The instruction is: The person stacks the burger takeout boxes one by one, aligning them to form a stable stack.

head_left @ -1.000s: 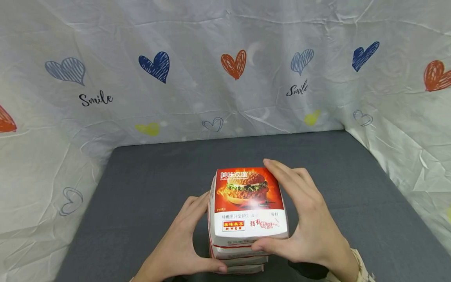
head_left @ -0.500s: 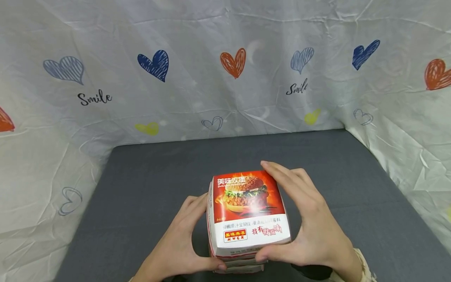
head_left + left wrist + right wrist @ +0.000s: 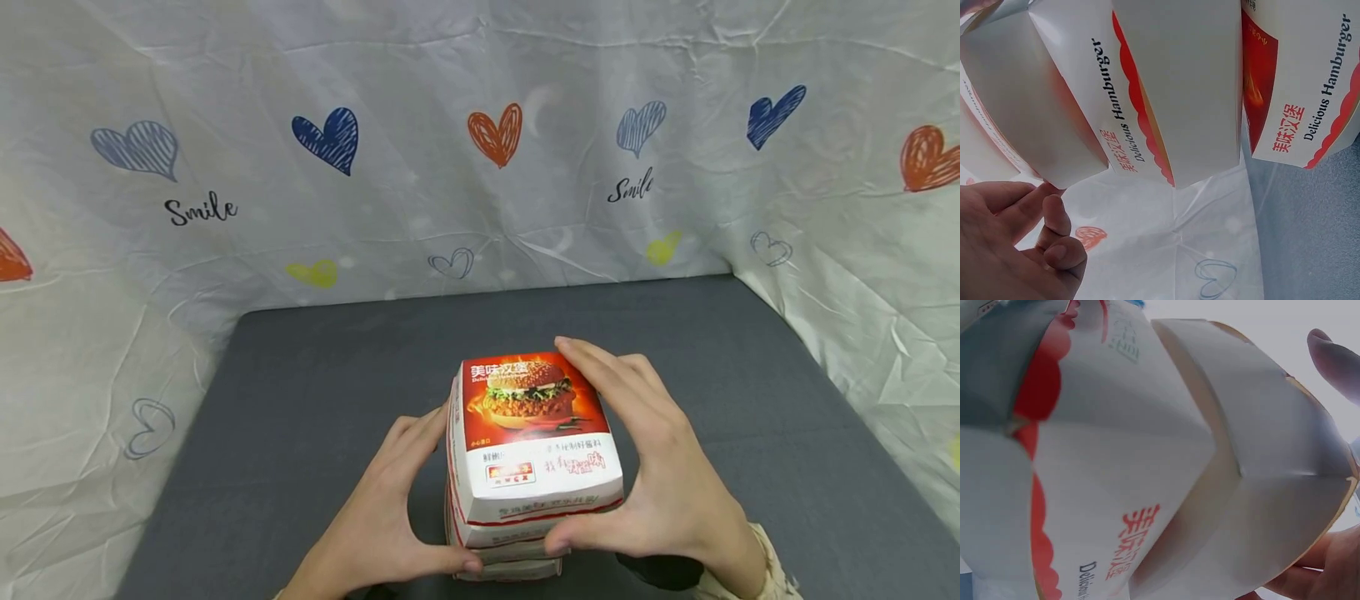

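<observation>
A stack of white hamburger boxes stands at the front middle of the head view. The top hamburger box (image 3: 536,425) has a red burger picture on its lid. At the stack's left side is my left hand (image 3: 382,508), its thumb across the front of a lower box (image 3: 517,572) and its fingers behind the stack. My right hand (image 3: 660,475) grips the upper part from the right, fingers at the far edge and thumb on the front. In the left wrist view, left fingertips touch a box's edge. An open-bottomed box rim (image 3: 1291,462) shows beside my right fingers (image 3: 1335,569).
A dark grey cloth-covered table (image 3: 337,367) lies under the stack. Behind it and at both sides hangs a pale curtain (image 3: 420,208) printed with hearts and "Smile".
The top box first shifted toward me, covering more of the lower boxes, then went back up and away, so more of the stack's front shows. Both hands stay nearly in place.
</observation>
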Demonstrator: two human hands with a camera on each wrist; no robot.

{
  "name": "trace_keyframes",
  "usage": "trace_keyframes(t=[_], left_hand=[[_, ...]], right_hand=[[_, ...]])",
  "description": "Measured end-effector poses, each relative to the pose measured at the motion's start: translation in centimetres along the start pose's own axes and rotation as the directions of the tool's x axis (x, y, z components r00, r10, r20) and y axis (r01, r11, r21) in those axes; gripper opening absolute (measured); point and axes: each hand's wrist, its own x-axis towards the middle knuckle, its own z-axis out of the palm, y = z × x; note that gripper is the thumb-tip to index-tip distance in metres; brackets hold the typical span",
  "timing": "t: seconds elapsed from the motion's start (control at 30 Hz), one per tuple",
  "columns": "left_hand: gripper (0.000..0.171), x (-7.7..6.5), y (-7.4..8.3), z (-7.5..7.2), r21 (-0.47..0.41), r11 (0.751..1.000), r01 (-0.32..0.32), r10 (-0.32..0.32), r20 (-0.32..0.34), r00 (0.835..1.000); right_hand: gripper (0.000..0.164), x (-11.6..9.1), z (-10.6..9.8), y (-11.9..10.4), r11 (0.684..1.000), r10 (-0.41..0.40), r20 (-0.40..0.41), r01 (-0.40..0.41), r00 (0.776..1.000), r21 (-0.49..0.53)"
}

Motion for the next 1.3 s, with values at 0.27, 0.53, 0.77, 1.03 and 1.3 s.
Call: trace_keyframes(t=[0.27, 0.53, 0.77, 1.03, 1.3], left_hand=[[0.138, 0.0, 0.0, 0.0, 0.003, 1.0, -0.003, 0.003, -0.004, 1.0], [0.123, 0.0, 0.1, 0.0, 0.01, 1.0, 0.006, -0.006, -0.005, 1.0], [0.116, -0.5, 0.1, -0.2, -0.002, 1.0, -0.007, 0.007, 0.008, 1.0], [0.118, -1.1, 0.3, -0.4, -0.009, 1.0, -0.004, 0.004, 0.025, 1.0], [0.125, -1.0, 0.2, -0.5, -0.016, 1.0, -0.01, 0.01, 0.01, 1.0]], right_hand=[[0.12, 0.0, 0.1, 0.2, 1.0, 0.013, -0.005, -0.013, 1.0, -0.009], [0.115, -0.2, 0.2, 0.0, 1.0, -0.014, -0.016, 0.014, 1.0, 0.001], [0.094, -0.2, 0.2, -0.5, 0.998, -0.064, -0.026, 0.064, 0.998, 0.011], [0.086, -0.4, -0.1, -0.6, 0.995, -0.096, 0.035, 0.095, 0.995, 0.021], [0.086, 0.0, -0.1, -0.4, 0.99, -0.139, 0.024, 0.139, 0.99, 0.027]])
